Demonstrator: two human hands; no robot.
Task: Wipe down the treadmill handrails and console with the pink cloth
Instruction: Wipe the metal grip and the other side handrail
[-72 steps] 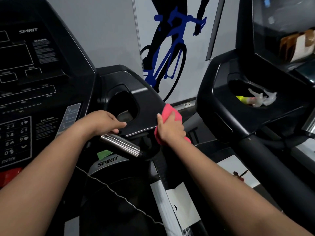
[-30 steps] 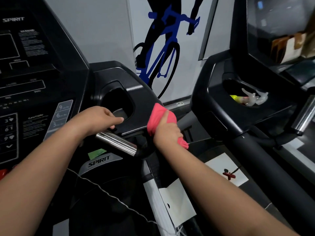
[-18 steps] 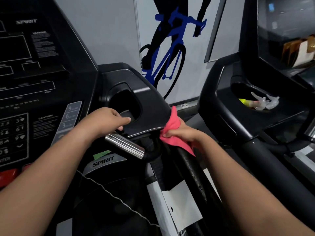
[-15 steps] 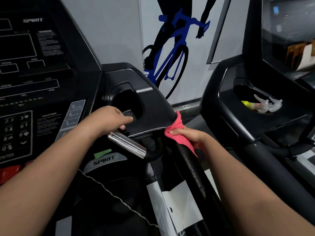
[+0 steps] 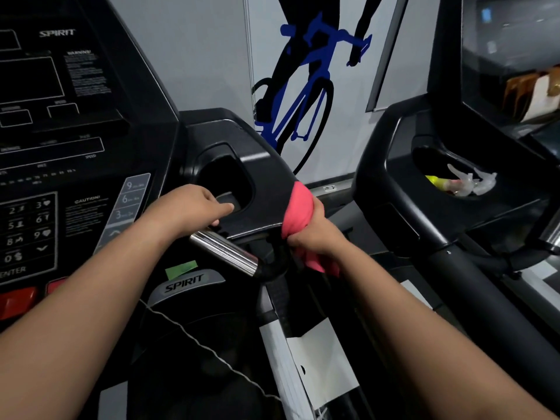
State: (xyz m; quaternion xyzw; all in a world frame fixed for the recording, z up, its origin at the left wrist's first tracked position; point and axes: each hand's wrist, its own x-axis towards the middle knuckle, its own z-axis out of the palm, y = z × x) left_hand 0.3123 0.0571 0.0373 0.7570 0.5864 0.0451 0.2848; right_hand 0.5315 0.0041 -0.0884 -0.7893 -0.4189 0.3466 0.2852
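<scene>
The pink cloth [image 5: 297,212] is bunched against the right corner of the black treadmill console [image 5: 260,165], where the side handrail [image 5: 274,265] joins it. My right hand [image 5: 315,230] grips the cloth and holds it on that corner, with a loose end hanging below the wrist. My left hand [image 5: 194,207] is curled over the top of the shiny chrome pulse grip [image 5: 225,253], just in front of the cup holder recess [image 5: 225,180]. The lower part of the handrail is hidden behind my right forearm.
The keypad and display panel [image 5: 33,225] fill the left side. A second treadmill [image 5: 430,213] stands close on the right, its cup holder holding plastic wrappers [image 5: 463,183]. A thin safety cord [image 5: 194,338] runs across the belt cover below my arms. A cyclist mural covers the wall.
My right hand has slid the pink cloth back up from the upper handrail onto the console's right corner. The left hand has stayed on the chrome grip.
</scene>
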